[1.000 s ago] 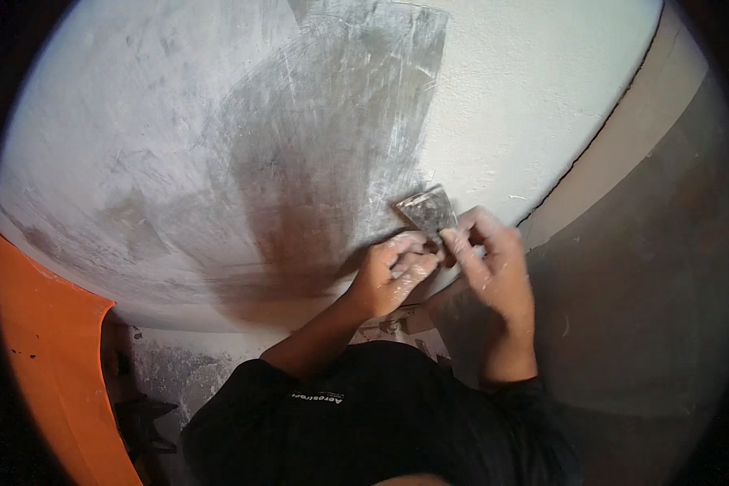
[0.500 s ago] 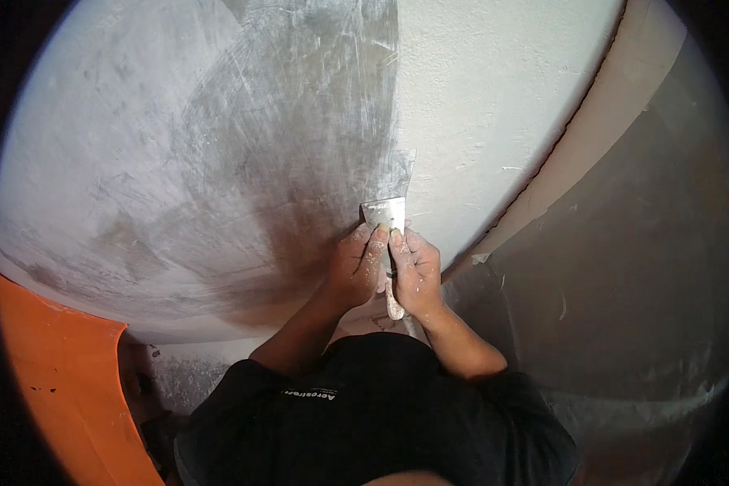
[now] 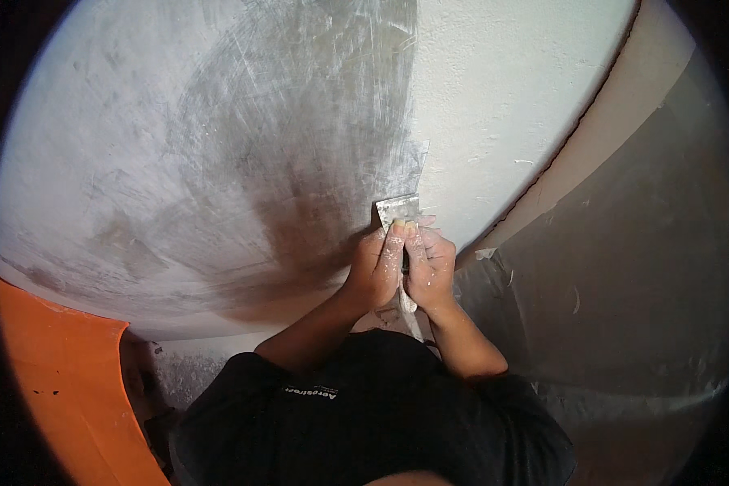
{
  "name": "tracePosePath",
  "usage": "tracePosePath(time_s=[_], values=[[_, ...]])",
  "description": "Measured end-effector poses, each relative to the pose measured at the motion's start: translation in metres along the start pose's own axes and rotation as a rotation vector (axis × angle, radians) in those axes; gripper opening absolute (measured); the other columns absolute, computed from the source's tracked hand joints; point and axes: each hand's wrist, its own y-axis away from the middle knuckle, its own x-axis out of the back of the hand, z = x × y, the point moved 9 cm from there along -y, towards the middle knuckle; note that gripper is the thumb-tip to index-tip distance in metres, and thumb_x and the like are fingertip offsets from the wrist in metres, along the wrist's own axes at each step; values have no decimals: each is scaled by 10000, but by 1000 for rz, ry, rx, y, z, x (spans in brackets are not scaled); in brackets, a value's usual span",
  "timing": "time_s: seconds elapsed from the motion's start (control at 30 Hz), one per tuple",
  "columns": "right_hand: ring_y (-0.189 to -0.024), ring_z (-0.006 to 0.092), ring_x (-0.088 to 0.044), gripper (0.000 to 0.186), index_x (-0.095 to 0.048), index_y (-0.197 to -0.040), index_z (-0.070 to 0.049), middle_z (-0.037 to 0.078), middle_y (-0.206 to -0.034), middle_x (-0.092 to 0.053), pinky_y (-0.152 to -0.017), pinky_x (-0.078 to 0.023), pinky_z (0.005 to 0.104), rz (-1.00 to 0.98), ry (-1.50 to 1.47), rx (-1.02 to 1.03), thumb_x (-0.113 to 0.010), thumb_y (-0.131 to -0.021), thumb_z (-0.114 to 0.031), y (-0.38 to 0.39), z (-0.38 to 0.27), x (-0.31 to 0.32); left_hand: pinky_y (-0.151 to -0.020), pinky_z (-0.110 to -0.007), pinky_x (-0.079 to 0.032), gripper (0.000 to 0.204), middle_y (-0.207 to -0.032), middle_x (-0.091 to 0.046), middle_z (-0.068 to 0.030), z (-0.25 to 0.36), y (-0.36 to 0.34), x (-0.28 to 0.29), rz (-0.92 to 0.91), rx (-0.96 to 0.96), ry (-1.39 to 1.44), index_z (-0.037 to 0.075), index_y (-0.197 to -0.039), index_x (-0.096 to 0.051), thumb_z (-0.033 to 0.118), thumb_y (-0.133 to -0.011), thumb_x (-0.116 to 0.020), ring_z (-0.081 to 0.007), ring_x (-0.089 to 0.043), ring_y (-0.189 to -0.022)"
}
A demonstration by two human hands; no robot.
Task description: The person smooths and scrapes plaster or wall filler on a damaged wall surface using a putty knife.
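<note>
Both my hands hold one putty knife (image 3: 398,208) with a whitish, smeared metal blade. Its blade edge lies against a large curved wall (image 3: 300,121), where bare scratched grey meets a white coating (image 3: 494,89). My left hand (image 3: 374,271) is closed round the knife's left side, and my right hand (image 3: 433,271) round its right side. The two thumbs press side by side on the blade. Below them the pale, spattered handle sticks out toward my body. White specks cover my fingers. The fingers behind the blade are mostly hidden.
An orange panel (image 3: 65,364) stands at the lower left. Dark grey sheeting (image 3: 624,243) hangs along the right. Between it and the white coating runs a ragged dark edge (image 3: 571,134) with a pale band beside it. A dark, cluttered gap opens beside the orange panel.
The view has shifted, so wall and hands appear farther right. The blade sits slightly nearer my body along the wall, and the bare strip above it looks a little longer. Both hands keep their grip.
</note>
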Motion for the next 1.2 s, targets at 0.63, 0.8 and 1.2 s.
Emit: tracePosePath(time_s=[0.63,0.8,1.2], values=[[-606,43,-520,259,-661,-841,40,-6,-646,-600,-527,-414,228,-67,-38,-45,-518,-995,-112,-20,-28,-15,-792,-283,-491,398,-909,-685,-130,34,-13,7,43,-1,2,-76,-1109,-637,169,-1039,-331,-149,-624,-835],[-667,55,-526,255,-662,-859,58,6,-717,-627,-589,-421,230,-73,-72,-68,-511,-997,-94,-29,-40,-16,-762,-279,-492,408,-900,-681,-101,47,-21,2,100,-88,34,-72,-1119,-637,178,-1042,-324,-114,-604,-819],[-799,95,-557,231,-671,-924,81,62,-869,-665,-718,-439,256,-90,-125,-141,-504,-992,-63,-30,-45,-16,-603,-257,-431,347,-725,-613,-12,53,-22,4,254,-37,88,-60,-905,-650,180,-1030,-432,-51,-509,-709]])
